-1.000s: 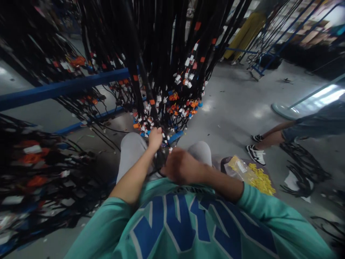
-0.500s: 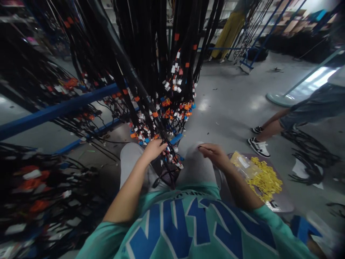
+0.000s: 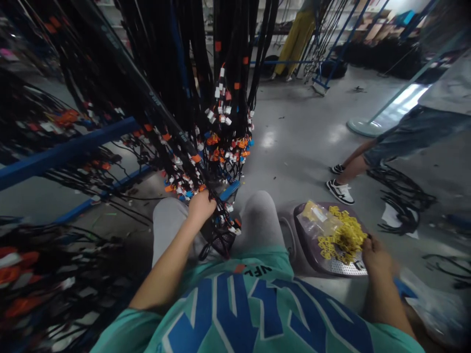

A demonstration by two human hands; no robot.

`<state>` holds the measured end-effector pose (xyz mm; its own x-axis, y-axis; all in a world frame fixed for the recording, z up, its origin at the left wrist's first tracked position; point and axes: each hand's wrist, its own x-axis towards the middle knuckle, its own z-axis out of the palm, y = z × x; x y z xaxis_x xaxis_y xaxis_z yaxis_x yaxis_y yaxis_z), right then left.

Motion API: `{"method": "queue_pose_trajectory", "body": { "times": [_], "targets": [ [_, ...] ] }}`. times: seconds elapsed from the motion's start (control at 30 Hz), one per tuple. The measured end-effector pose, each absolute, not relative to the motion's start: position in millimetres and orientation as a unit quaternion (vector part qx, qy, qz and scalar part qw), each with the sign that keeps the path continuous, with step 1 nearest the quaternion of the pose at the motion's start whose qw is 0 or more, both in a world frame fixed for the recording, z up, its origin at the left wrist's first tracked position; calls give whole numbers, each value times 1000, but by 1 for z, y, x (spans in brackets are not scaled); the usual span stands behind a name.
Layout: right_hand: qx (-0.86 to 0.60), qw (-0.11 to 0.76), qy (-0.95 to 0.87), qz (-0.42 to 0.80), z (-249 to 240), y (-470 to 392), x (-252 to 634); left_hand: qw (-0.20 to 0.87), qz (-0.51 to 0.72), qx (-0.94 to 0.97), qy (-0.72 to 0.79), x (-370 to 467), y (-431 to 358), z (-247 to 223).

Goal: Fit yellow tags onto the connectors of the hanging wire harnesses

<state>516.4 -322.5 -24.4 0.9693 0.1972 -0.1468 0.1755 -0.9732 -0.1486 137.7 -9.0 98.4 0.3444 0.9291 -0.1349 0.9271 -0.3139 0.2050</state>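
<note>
My left hand (image 3: 201, 206) is wrapped round a black cable bundle (image 3: 184, 139) that hangs down between my knees, with white, orange and blue connectors (image 3: 224, 210) at its lower end. Out to the right, my right hand (image 3: 376, 255) is at the right edge of a pile of yellow plastic pieces (image 3: 348, 235). Its fingers are bent together, and whatever is between them is too small to make out. The yellow pieces lie on a purple-grey stool seat (image 3: 302, 235), beside a clear plastic bag (image 3: 318, 218).
More black cable bundles (image 3: 198, 49) hang in front and on the left around a blue metal bar (image 3: 73, 147). A person in denim shorts (image 3: 401, 142) stands at the right near cables on the floor. Another person in yellow trousers (image 3: 294, 44) is farther back.
My right hand has moved from above my right knee outward to the yellow pieces. My left hand stays on the cable bundle. The view has shifted slightly to the right.
</note>
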Motion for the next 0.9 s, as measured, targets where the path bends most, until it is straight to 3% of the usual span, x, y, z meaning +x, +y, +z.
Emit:
{"method": "queue_pose_trajectory", "body": {
  "times": [0.1, 0.43, 0.67, 0.9],
  "targets": [
    [-984, 111, -28, 135, -32, -332, 516, 108, -4, 799, 592, 138, -9, 101],
    [-982, 149, 41, 105, -52, -351, 529, 63, 14, 802, 593, 138, -7, 94],
    [-984, 135, 86, 77, -74, -364, 538, 116, 58, 802, 583, 141, -8, 100],
    [-991, 112, -9, 65, -70, -365, 534, 138, 73, 813, 561, 148, -32, 105]
  ]
}}
